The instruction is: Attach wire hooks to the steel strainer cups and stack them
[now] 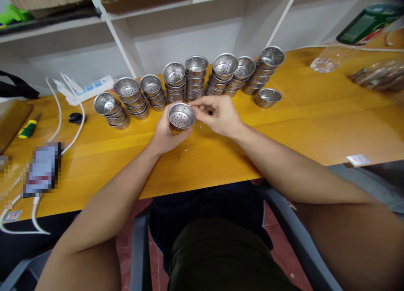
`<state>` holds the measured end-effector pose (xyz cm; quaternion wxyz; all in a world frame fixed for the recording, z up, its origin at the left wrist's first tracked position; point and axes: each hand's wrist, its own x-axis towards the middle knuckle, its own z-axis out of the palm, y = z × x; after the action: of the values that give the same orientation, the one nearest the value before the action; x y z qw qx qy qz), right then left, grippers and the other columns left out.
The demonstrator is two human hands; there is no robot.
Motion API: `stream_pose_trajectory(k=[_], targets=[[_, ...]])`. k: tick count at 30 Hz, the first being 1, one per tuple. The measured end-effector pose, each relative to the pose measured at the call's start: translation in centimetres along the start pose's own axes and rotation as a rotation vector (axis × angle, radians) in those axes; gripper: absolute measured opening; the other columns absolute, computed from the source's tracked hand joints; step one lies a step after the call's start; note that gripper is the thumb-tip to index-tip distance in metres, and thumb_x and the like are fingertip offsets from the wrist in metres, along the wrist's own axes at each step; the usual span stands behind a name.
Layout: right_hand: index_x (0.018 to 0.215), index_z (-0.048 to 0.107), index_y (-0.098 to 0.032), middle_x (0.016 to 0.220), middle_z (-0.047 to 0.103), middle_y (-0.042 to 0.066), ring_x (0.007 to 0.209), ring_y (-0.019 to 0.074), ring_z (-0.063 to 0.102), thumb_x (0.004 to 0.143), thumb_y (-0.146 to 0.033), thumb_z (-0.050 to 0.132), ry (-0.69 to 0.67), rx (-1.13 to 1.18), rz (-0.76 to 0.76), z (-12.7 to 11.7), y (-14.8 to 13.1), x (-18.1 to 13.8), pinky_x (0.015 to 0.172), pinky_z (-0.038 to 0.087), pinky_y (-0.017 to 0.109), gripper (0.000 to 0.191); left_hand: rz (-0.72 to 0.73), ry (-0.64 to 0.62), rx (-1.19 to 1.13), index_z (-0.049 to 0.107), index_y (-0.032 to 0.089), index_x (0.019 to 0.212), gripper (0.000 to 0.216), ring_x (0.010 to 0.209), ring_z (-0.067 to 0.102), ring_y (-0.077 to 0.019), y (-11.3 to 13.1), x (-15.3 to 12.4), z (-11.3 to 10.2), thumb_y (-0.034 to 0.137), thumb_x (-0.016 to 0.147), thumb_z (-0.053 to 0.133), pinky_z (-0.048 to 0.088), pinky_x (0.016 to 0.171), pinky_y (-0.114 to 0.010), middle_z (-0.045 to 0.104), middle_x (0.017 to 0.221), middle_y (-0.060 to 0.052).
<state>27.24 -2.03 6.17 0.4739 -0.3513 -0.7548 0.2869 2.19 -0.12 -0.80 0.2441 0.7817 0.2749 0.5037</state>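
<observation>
Holding a perforated steel strainer cup (181,116) above the front middle of the orange table (315,126), tilted so its holed inside faces the camera. Left hand (166,135) wrapped under and behind the cup, fingers closed against its wall, mostly hidden by the cup itself; only fingertips showing below the rim. Right hand (217,114) just beside the cup's right rim, thumb and forefinger pinched together at the rim; whatever sits between them too thin to make out, perhaps a bit of wire, cannot tell. Lying on the table just below the hands, apart from them, a thin curved wire (188,152), faint against the wood.

Standing in a row behind the hands, stacks of like cups (189,78), some leaning; lower cups in each stack largely covered by those above. Sitting alone at the right end of the row, a single cup (267,97).

Off to the left, a white power strip (88,89) with cables, a screwdriver (28,129) with a yellow and green handle, a small black round thing (75,118), and a pixelated patch hiding what is there. At the far right, a clear plastic bag (328,61) and blurred shapes, cut by the edge.
</observation>
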Motion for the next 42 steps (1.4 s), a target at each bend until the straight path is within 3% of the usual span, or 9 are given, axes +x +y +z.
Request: stream_pose_trajectory(k=[5,9,15,20,25,32,42], targets=[[0.12,0.093,-0.018,0.089,0.076,0.004,0.074,0.0161,0.053,0.112,-0.057,0.085,0.025,0.027,-0.025,-0.3,-0.2,0.0,0.068,0.046,0.031,0.04,-0.013,0.024,0.068,0.064,0.03,0.163,0.098,0.15,0.079,-0.0377,0.7,0.3,-0.5,0.072,0.088,0.112,0.067,0.134,-0.057,0.077,0.157,-0.015],[0.118,0.093,-0.018,0.083,0.07,0.001,0.068,0.013,0.049,0.114,-0.053,0.085,-0.007,0.045,-0.086,0.0,0.2,-0.1,0.065,0.042,0.029,0.037,0.04,0.064,0.106,0.073,0.028,0.148,0.089,0.136,0.081,-0.0347,1.0,0.5,-1.2,0.075,0.084,0.114,0.069,0.124,-0.054,0.079,0.143,-0.012],[0.11,0.093,-0.017,0.078,0.067,-0.001,0.065,0.0111,0.048,0.113,-0.042,0.084,0.019,-0.004,-0.167,0.5,1.2,-0.1,0.065,0.04,0.029,0.027,-0.001,0.085,0.069,0.063,0.029,0.156,0.099,0.134,0.084,-0.0327,0.5,0.1,-0.5,0.081,0.087,0.111,0.068,0.122,-0.051,0.08,0.148,-0.012],[0.107,0.092,-0.018,0.078,0.068,0.0,0.067,0.0128,0.047,0.111,-0.045,0.086,0.054,-0.028,-0.136,0.0,1.1,0.1,0.063,0.04,0.029,0.029,0.017,0.039,-0.052,0.056,0.032,0.171,0.096,0.146,0.082,-0.035,0.2,0.0,0.2,0.082,0.1,0.098,0.07,0.123,-0.05,0.075,0.16,-0.015],[0.109,0.093,-0.016,0.075,0.067,0.0,0.065,0.0127,0.046,0.11,-0.046,0.085,0.054,-0.028,-0.125,-0.1,0.9,0.1,0.062,0.039,0.029,0.031,0.007,0.057,0.007,0.067,0.028,0.157,0.088,0.143,0.08,-0.0344,0.5,0.1,0.0,0.078,0.095,0.105,0.066,0.129,-0.054,0.076,0.151,-0.015],[0.11,0.094,-0.017,0.079,0.069,-0.001,0.068,0.0126,0.05,0.111,-0.031,0.082,0.042,-0.059,-0.144,0.5,0.8,0.0,0.069,0.043,0.03,0.018,0.012,0.038,-0.034,0.055,0.029,0.158,0.091,0.129,0.084,-0.029,0.8,0.0,0.3,0.082,0.099,0.1,0.07,0.112,-0.045,0.078,0.147,-0.012],[0.118,0.096,-0.018,0.08,0.07,0.0,0.072,0.0151,0.055,0.107,-0.021,0.078,0.015,-0.136,-0.081,0.5,0.4,-0.1,0.076,0.048,0.033,0.021,-0.012,-0.018,-0.028,0.051,0.03,0.155,0.093,0.126,0.084,-0.0285,1.2,0.1,0.5,0.085,0.098,0.099,0.07,0.107,-0.043,0.076,0.144,-0.01]])
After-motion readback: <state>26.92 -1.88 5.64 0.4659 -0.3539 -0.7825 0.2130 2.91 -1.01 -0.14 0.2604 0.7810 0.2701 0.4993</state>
